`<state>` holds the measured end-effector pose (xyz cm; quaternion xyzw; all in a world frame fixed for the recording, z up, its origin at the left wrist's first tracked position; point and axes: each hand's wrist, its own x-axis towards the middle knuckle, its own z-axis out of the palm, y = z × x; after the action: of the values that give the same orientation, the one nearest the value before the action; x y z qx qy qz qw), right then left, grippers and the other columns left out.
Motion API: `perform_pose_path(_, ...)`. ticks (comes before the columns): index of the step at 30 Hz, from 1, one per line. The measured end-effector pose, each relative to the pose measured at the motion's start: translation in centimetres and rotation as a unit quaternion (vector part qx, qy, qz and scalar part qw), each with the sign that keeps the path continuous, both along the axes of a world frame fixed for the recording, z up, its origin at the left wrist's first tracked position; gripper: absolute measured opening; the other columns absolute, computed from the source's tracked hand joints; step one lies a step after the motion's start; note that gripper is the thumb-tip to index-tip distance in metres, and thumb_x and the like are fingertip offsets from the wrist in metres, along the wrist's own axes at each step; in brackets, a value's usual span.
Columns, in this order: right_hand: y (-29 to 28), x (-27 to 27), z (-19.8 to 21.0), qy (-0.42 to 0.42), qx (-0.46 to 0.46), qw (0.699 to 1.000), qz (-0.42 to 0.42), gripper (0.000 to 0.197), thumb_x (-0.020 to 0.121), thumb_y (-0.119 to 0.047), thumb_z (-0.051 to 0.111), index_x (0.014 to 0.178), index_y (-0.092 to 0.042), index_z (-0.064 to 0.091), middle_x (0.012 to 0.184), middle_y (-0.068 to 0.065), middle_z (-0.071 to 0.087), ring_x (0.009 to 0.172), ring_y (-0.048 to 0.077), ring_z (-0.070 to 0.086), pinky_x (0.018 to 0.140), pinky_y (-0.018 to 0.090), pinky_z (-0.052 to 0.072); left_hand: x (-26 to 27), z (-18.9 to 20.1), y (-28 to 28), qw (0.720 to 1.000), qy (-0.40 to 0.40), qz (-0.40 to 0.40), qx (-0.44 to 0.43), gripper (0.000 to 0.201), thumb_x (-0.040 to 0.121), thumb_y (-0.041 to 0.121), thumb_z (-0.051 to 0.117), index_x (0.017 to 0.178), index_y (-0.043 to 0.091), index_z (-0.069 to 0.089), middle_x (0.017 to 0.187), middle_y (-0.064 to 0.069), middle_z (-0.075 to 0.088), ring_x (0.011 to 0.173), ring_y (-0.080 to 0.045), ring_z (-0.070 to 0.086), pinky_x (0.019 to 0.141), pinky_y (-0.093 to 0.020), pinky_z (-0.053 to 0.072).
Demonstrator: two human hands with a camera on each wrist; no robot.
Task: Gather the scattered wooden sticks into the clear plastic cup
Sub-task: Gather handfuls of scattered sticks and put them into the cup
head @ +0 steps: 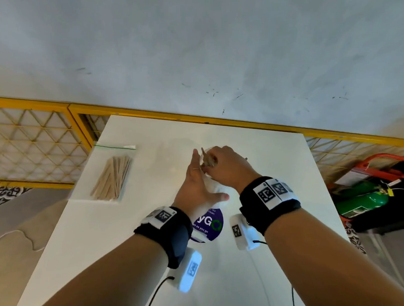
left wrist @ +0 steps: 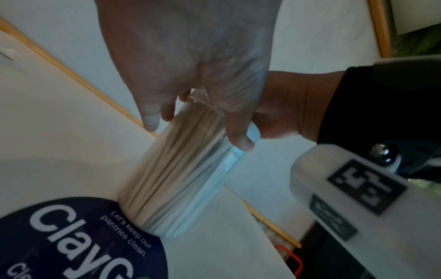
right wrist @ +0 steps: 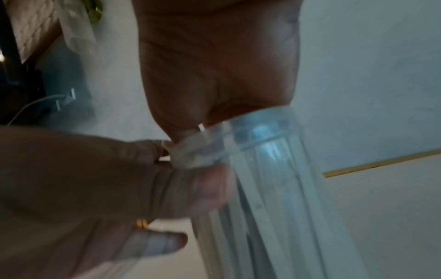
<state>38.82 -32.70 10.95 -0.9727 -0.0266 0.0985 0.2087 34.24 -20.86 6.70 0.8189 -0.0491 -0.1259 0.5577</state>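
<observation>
Standing near the middle of the white table [head: 261,278]: clear plastic cup [left wrist: 190,179], filled with wooden sticks [left wrist: 162,169]. Left hand [head: 196,188] braces the cup's side, fingers straight. Right hand [head: 227,165] pinches the stick tops at the rim. Bagged sticks [head: 113,176] lie by the table's far left corner.

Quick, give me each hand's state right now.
Left hand: open, straight fingers steadying the clear plastic cup.
Right hand: grip closed on thin wooden sticks at the cup's mouth.
</observation>
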Motion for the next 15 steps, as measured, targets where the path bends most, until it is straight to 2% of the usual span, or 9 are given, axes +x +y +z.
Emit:
perform_pose_path(2,0.2,0.1,-0.5,-0.029,-0.1,0.994,0.029,0.028,0.089,-0.034,0.054,0.109,-0.015,0.06,0.11,0.007,0.049,0.089,0.027,0.059,0.067,0.036,0.049,0.2,-0.6,0.0,1.0,-0.022,0.02,0.001,0.122,0.068,0.024,0.082,0.149,0.03,-0.009,0.155,0.005,0.021,0.134,0.001,0.029,0.099,-0.014,0.027)
perform_pose_path(4,0.3,0.1,-0.7,-0.044,-0.123,0.99,0.051,0.02,0.092,-0.024,0.05,0.104,-0.013,0.06,0.11,0.008,0.051,0.086,0.027,0.059,0.064,0.033,0.045,0.1,-0.9,0.0,0.999,-0.04,0.01,0.025,0.114,0.069,0.029,0.08,0.15,0.029,0.0,0.151,0.005,0.026,0.134,-0.006,0.033,0.098,-0.016,0.029)
perform_pose_path(6,-0.6,0.5,-0.4,-0.023,-0.067,0.997,0.026,0.009,0.089,-0.014,0.05,0.087,-0.013,0.059,0.102,0.009,0.06,0.085,0.026,0.062,0.063,0.03,0.043,-0.1,-0.9,0.2,0.998,-0.048,0.002,0.049,0.108,0.07,0.032,0.079,0.15,0.028,0.006,0.148,0.005,0.024,0.131,-0.008,0.036,0.093,-0.014,0.029)
perform_pose_path(8,-1.9,1.1,0.4,0.029,0.034,0.999,-0.016,0.016,0.086,-0.008,0.055,0.073,-0.017,0.054,0.096,0.009,0.065,0.088,0.026,0.062,0.066,0.03,0.043,-0.1,-0.9,0.3,0.996,-0.062,0.0,0.06,0.108,0.07,0.033,0.079,0.15,0.027,0.007,0.148,0.003,0.024,0.131,-0.01,0.037,0.094,-0.016,0.03)
perform_pose_path(9,-2.5,1.2,0.9,0.05,0.063,0.997,-0.013,0.017,0.085,-0.008,0.059,0.072,-0.018,0.054,0.095,0.007,0.066,0.088,0.025,0.062,0.066,0.029,0.043,-0.1,-0.8,0.4,0.996,-0.066,-0.003,0.066,0.109,0.07,0.033,0.08,0.151,0.026,0.007,0.148,0.002,0.023,0.132,-0.012,0.036,0.095,-0.017,0.03)
perform_pose_path(11,-3.2,0.6,2.0,0.065,0.08,0.995,0.018,0.012,0.082,-0.008,0.064,0.082,-0.019,0.06,0.096,-0.001,0.065,0.092,0.02,0.062,0.065,0.024,0.042,-0.1,-0.8,0.4,0.995,-0.064,-0.012,0.078,0.111,0.07,0.037,0.079,0.15,0.025,0.003,0.15,0.001,0.02,0.135,-0.013,0.032,0.099,-0.019,0.029)
perform_pose_path(12,-3.5,0.1,2.4,0.05,0.084,0.995,0.028,0.016,0.081,-0.009,0.064,0.09,-0.022,0.063,0.1,-0.007,0.064,0.095,0.015,0.061,0.067,0.021,0.042,-0.1,-0.7,0.5,0.994,-0.066,-0.02,0.086,0.113,0.07,0.04,0.078,0.15,0.027,-0.001,0.152,0.001,0.017,0.138,-0.014,0.027,0.102,-0.021,0.029)
perform_pose_path(14,-4.1,-1.4,2.9,-0.039,0.079,0.996,0.021,0.027,0.084,-0.012,0.061,0.105,-0.029,0.063,0.108,-0.015,0.061,0.099,0.005,0.056,0.075,0.018,0.041,-0.3,-0.4,0.5,0.985,-0.111,-0.045,0.128,0.105,0.077,0.053,0.066,0.149,0.033,-0.008,0.158,0.005,0.006,0.145,-0.016,0.012,0.112,-0.031,0.023)
perform_pose_path(15,-4.4,-2.3,3.1,-0.105,0.07,0.992,0.005,0.028,0.087,-0.015,0.059,0.111,-0.03,0.063,0.111,-0.015,0.061,0.101,0.004,0.054,0.081,0.019,0.041,-0.4,-0.3,0.6,0.97,-0.162,-0.058,0.171,0.092,0.083,0.058,0.054,0.149,0.034,-0.005,0.159,0.006,0.003,0.147,-0.017,0.004,0.116,-0.037,0.018)
